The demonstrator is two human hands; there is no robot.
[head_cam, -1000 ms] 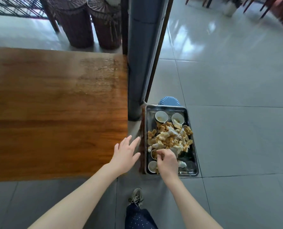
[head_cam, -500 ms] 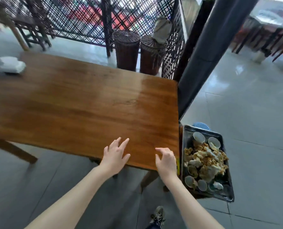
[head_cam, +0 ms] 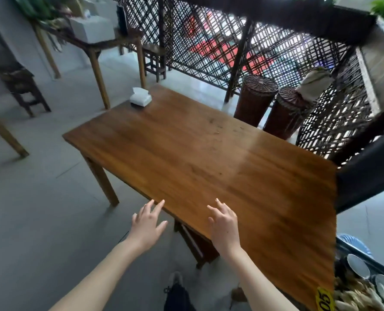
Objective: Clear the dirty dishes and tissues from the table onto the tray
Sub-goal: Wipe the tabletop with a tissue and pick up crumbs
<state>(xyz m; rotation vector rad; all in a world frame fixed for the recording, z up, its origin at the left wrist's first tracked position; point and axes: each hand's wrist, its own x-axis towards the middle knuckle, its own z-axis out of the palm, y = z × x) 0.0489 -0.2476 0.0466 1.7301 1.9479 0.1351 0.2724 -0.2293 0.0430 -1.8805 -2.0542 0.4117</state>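
From my feed the long wooden surface [head_cam: 209,158] fills the middle, running from near right to far left, its top bare but for a few specks and one pack. Behind it, on the far side, stands a dark lattice screen [head_cam: 209,41], and against that two tall wicker baskets [head_cam: 256,99] sit side by side on the floor, just beyond the far edge.

The tray [head_cam: 377,263] sits low at the near right, beside the end of the surface and partly cut off by the picture's edge. It holds a heap of pale scraps [head_cam: 357,295] and at least two small bowls [head_cam: 358,265] at its far end.

My left hand [head_cam: 147,225] hangs over the floor with its fingers spread and straight, the tips at the near edge of the surface, holding nothing. My right hand [head_cam: 224,225] is over that same near edge, fingers apart and loosely bent, also holding nothing. I cannot tell whether either touches the wood.

A white tissue pack [head_cam: 140,97] rests at the far left corner, well apart from both hands. A yellow tag [head_cam: 324,299] marks the near right corner.
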